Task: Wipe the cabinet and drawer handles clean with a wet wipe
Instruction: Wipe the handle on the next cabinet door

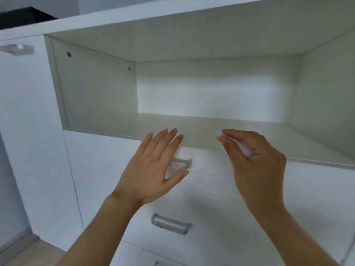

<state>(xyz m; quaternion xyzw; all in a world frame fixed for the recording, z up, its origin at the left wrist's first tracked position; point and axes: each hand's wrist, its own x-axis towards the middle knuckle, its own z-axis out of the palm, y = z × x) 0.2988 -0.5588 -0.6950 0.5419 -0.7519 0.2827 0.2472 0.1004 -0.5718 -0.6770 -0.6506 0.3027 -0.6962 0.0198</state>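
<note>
A white laminate cabinet [48,160] fills the frame, with a wide open shelf compartment [211,89] across the upper middle and a stack of white drawer fronts below it. The left hand [151,169] sits at the centre of the frame with fingers spread and straight and the thumb held out to the side, grasping nothing. It is in front of the top drawer's small silver metal bar handle [183,163], covering the handle's left end; whether the palm touches the drawer front cannot be told.

The right hand [255,160] is at centre right, level with the lower edge of the open shelf. Its fingers are curled in and the thumb and forefinger pinch together, closed on a crumpled white wet wipe [245,148], of which only a pale strip shows between thumb and fingers. The wipe is held in the air, apart from the top handle, which lies to its lower left.

Below the hands, in the lower middle of the frame, a second, larger silver metal bar handle [171,223] is mounted on the next drawer front, uncovered. At the bottom edge a sliver of a third handle [156,263] peeks in. In the upper left, a silver handle [17,48] sits on a white cabinet door, well apart from both hands. A black surface [23,16] shows in the top left corner, above the cabinet top. Pale wooden flooring [32,254] appears in the lower left corner.
</note>
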